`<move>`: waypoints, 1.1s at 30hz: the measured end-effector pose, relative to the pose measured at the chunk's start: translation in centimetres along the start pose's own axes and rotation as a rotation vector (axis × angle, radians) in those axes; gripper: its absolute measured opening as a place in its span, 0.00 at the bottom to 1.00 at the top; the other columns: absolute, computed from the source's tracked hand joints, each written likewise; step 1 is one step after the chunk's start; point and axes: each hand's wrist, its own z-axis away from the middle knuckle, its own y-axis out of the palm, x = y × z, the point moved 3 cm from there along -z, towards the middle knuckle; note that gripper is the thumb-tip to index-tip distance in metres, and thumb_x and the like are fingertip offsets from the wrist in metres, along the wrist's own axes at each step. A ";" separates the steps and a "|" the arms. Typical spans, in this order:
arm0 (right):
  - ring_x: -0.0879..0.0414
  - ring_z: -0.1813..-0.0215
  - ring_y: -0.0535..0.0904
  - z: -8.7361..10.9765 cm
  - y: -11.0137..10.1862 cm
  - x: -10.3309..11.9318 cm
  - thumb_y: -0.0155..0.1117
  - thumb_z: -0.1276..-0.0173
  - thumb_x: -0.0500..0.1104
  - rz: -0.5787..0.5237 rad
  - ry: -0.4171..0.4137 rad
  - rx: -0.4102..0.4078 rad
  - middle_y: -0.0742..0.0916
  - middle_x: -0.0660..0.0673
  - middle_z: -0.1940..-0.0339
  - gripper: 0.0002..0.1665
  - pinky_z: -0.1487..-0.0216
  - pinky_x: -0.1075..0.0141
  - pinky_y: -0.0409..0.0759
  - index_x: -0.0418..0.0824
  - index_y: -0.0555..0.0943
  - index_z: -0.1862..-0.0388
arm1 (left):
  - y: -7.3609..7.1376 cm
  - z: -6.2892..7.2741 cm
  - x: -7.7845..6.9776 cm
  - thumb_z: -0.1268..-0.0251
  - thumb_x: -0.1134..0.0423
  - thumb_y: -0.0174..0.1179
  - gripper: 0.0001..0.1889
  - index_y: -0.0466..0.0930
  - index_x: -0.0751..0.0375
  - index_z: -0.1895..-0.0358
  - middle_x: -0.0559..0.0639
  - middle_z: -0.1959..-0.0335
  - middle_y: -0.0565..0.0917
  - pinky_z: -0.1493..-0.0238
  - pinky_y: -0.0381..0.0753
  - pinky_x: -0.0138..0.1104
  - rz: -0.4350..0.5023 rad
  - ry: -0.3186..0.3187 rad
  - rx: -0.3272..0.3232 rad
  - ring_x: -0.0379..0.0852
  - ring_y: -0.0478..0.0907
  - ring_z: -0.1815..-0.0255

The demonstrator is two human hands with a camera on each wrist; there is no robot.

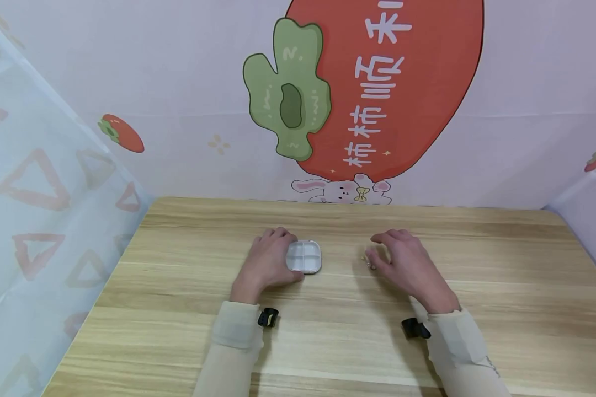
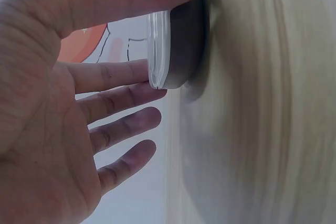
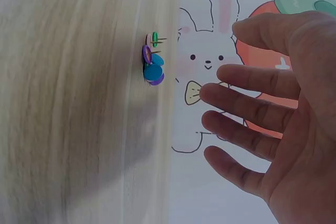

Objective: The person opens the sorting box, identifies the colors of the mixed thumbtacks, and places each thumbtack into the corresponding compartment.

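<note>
My left hand (image 1: 268,260) grips a small square box (image 1: 305,257) with rounded corners, lying on the wooden table left of centre. A cross-shaped divider parts it into compartments. Seen from the left wrist, the box (image 2: 186,45) has a dark lower body and a clear, pale upper edge; the thumb presses one side and fingertips touch the opposite side. To the right, my right hand (image 1: 409,264) hovers with parted, relaxed fingers and holds nothing. Near its fingertips lies a small cluster of thumbtacks (image 3: 153,72) in blue, purple, green and pink, some with pins showing.
The wooden table (image 1: 338,342) reaches back to a white cloth backdrop (image 1: 193,160) printed with a large red persimmon and a rabbit. More printed cloth (image 1: 54,231) hangs along the left side. A dark wrist camera (image 1: 268,317) sits at the left cuff.
</note>
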 end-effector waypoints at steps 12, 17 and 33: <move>0.38 0.44 0.79 -0.1 0.5 0.9 0.69 0.30 0.47 0.011 -0.023 0.007 0.87 0.37 0.49 0.20 0.40 0.43 0.73 0.34 0.85 0.48 | 0.7 -0.1 -1.9 0.59 0.46 0.81 0.39 0.81 0.60 0.41 0.52 0.44 0.79 0.38 0.71 0.52 -0.025 0.064 0.022 0.53 0.72 0.41; 0.39 0.46 0.80 -0.2 0.6 1.1 0.69 0.30 0.47 0.008 -0.054 -0.001 0.87 0.38 0.51 0.19 0.41 0.44 0.74 0.34 0.85 0.49 | 1.1 -0.1 -2.9 0.57 0.46 0.81 0.39 0.80 0.61 0.41 0.52 0.45 0.79 0.39 0.71 0.50 -0.019 0.089 0.042 0.53 0.72 0.43; 0.43 0.43 0.79 0.0 1.0 2.0 0.75 0.36 0.47 -0.066 -0.068 0.073 0.86 0.42 0.48 0.22 0.42 0.46 0.77 0.37 0.85 0.47 | 1.9 0.0 -5.4 0.56 0.42 0.80 0.39 0.80 0.59 0.41 0.50 0.48 0.79 0.42 0.72 0.45 -0.068 0.164 0.084 0.49 0.71 0.45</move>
